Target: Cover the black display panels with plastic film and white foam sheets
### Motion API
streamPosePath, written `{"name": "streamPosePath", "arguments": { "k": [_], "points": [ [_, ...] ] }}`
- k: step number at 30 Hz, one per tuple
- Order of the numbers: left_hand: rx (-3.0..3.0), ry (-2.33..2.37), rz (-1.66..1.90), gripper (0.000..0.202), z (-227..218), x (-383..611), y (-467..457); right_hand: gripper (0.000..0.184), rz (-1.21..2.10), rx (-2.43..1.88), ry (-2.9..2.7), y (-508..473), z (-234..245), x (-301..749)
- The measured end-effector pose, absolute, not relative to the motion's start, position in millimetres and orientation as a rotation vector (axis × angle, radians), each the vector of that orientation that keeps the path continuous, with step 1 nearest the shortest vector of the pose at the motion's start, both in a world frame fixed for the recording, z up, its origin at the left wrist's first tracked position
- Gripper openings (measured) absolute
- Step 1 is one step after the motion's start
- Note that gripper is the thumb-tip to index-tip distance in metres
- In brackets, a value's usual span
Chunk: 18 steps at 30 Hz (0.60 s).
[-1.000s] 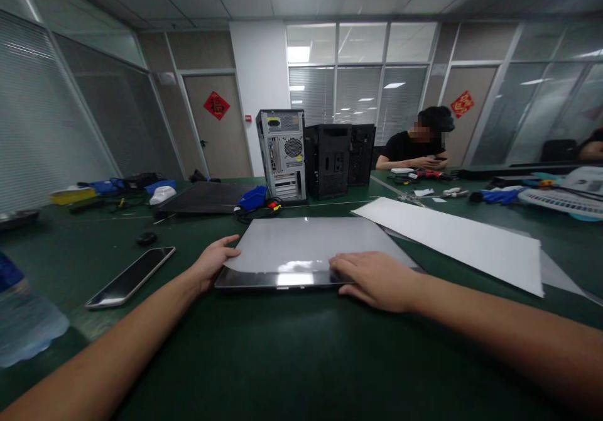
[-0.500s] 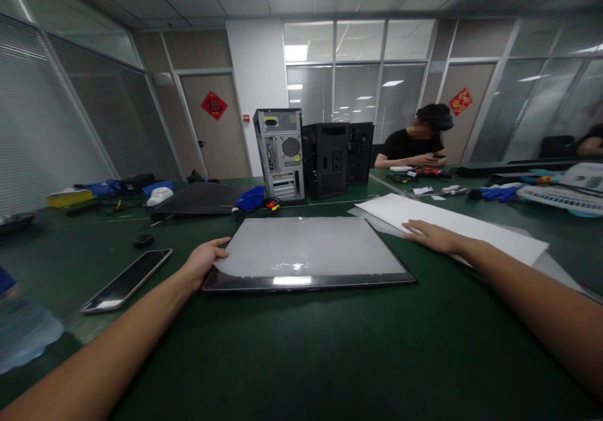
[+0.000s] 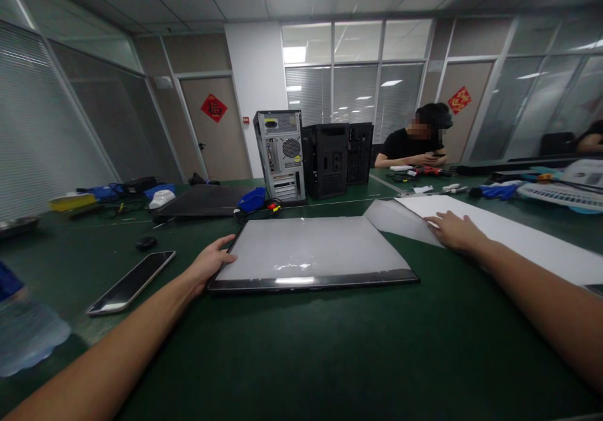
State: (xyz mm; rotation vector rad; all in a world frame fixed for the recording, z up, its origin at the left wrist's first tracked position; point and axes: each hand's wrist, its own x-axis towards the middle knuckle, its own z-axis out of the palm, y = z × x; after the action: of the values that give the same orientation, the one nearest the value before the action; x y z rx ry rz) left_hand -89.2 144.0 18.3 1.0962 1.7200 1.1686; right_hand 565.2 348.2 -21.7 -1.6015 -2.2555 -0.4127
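Observation:
My left hand [image 3: 214,262] grips the left edge of a flat screen panel [image 3: 320,281], its thumb on top. The panel lies on the green table with a dark front strip, and a pale, shiny sheet [image 3: 306,242] covers most of its face. Off to the right, my right hand [image 3: 456,229] pinches the near left edge of a stiff white sheet [image 3: 518,235]; its fingertips are partly hidden. Under that sheet's left end, a thin translucent sheet [image 3: 400,220] reaches to the panel's back right corner.
Behind the panel stand a silver computer case [image 3: 282,157] and black cases [image 3: 332,160]. A phone [image 3: 134,283] and a plastic-wrapped bottle [image 3: 28,327] are at left. A dark flat panel [image 3: 205,202] lies further back. A person [image 3: 417,141] sits across the table; tools [image 3: 428,171] lie nearby.
My right hand has moved right, and the white sheet has slid right with it, baring more of the translucent sheet. My left hand keeps its hold on the screen panel.

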Motion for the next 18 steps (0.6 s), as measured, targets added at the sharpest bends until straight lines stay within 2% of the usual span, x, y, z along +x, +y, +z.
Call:
{"name": "streamPosePath", "arguments": {
  "k": [2, 5, 11, 14, 18],
  "points": [
    [1.122, 1.775, 1.161, 0.08, 18.6, -87.3, 144.0, 0.056, -0.375, -1.575, -2.338, 333.3, -9.7, 537.5],
    [1.14, 1.86, 1.136, 0.079, 18.2, -84.5, 144.1, 0.061, -0.069, -1.368, -2.441, 308.8, 1.8, 481.0],
    [1.178, 2.009, 1.085, 0.093, 20.9, -77.2, 140.5, 0.097, 0.194, -1.535, -2.411, 288.0, -13.2, 413.5],
    [1.225, 2.089, 1.096, 0.09, 22.0, -76.4, 141.7, 0.093, 0.233, -1.657, -2.262, 295.3, -17.8, 416.1],
    [1.236, 2.159, 1.11, 0.071, 17.1, -81.4, 149.2, 0.087, 0.111, -1.737, -2.04, 306.8, -10.3, 434.8]
  ]
}}
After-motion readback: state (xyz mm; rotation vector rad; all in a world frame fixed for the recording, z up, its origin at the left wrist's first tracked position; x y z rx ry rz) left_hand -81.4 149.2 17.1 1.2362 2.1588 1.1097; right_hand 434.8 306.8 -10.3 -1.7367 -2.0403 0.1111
